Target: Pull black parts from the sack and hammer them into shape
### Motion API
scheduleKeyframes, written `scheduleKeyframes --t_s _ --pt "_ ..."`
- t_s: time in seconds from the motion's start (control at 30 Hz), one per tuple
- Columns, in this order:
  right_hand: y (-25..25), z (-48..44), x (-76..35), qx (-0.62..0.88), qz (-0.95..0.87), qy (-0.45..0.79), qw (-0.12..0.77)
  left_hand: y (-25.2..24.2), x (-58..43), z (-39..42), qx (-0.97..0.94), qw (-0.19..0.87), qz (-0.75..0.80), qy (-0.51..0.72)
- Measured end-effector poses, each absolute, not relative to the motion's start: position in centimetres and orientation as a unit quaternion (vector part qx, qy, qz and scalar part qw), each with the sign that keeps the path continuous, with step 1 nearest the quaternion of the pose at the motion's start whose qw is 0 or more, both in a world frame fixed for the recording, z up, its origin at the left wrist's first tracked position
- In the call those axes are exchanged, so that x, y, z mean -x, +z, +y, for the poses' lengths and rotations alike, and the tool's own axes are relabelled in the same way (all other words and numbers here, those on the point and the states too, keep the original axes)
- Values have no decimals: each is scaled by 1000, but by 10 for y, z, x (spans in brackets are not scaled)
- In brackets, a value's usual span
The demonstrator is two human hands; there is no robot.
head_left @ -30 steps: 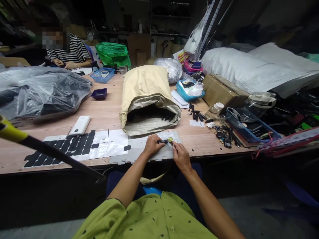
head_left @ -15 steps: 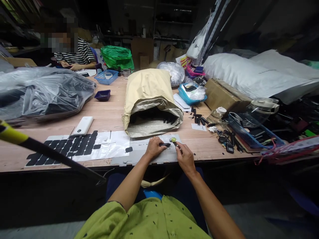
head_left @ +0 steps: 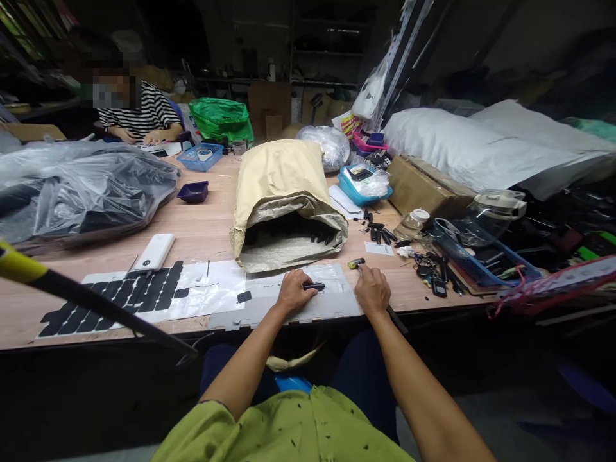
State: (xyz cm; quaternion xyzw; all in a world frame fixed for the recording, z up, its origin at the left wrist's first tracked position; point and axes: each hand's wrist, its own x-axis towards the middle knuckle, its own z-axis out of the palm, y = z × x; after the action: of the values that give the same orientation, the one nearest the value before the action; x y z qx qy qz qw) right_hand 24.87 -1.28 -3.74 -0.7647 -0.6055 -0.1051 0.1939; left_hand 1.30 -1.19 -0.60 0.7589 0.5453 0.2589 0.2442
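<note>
Two bare hands work at the near edge of the desk [head_left: 202, 224] in the head view. The left hand [head_left: 293, 292] rests on a grey sheet [head_left: 332, 307], its grip clamped on a small black part [head_left: 315, 286] that lies flat on the sheet and points toward three o'clock. The right hand [head_left: 373, 290] sits just beside it at three o'clock, its grip closed round a thin tool [head_left: 356, 263]. The tool's yellow-and-black tip pokes out at eleven o'clock and its dark shaft runs past the desk's edge at five o'clock. An open sack [head_left: 283, 192] lies close at twelve o'clock, its mouth almost touching the sheet, so little bare wood is left ahead. At nine o'clock a white sheet of black pads [head_left: 129, 295] runs along the edge, with a white power bank [head_left: 154, 251] above it. Loose black clips [head_left: 378, 226] and a blue basket [head_left: 486, 260] crowd the two o'clock side. Bare desk shows only between sack and clips. A yellow-and-black pole [head_left: 72, 285] crosses the pads at eight o'clock.
</note>
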Motion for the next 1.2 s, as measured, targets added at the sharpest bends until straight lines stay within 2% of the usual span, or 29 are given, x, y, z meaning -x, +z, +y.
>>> scheduleKeyframes --t_s 0.13,0.23,0.3,0.4,0.5,0.57,0.63,0.7,0.77,0.8,0.9,1.0,1.2 --pt "-40 -12 -246 766 -606 -122 176 -17 -5 -57 -829 216 422 297" --pt "-41 -11 -246 768 -604 -128 169 -40 4 -106 -871 243 335 264" --pt "-41 -10 -245 770 -602 -129 165 -56 9 -129 -860 270 383 203" --pt "-41 -10 -244 772 -600 -133 162 -69 14 -138 -781 316 535 68" --pt "-40 -11 -243 772 -599 -143 160 -60 15 -133 -699 328 634 -49" --pt "-40 -11 -243 770 -600 -150 159 -43 12 -128 -698 337 626 -91" --pt "-39 -12 -243 768 -601 -155 160 -21 7 -120 -722 394 563 -80" --pt "-39 -13 -242 767 -600 -160 160 3 -4 -100 -740 478 474 -8" --pt "-39 -14 -241 767 -600 -164 159 24 -18 -65 -743 513 422 87" --pt "-39 -14 -241 767 -600 -164 159 32 -26 -43 -743 490 435 136" --pt "-40 -15 -240 765 -602 -161 161 47 -54 27 -732 336 544 233" --pt "-40 -16 -240 763 -607 -152 161 50 -81 78 -711 241 629 203" --pt "-37 -19 -237 768 -604 -141 159 40 -105 104 -708 209 666 107"
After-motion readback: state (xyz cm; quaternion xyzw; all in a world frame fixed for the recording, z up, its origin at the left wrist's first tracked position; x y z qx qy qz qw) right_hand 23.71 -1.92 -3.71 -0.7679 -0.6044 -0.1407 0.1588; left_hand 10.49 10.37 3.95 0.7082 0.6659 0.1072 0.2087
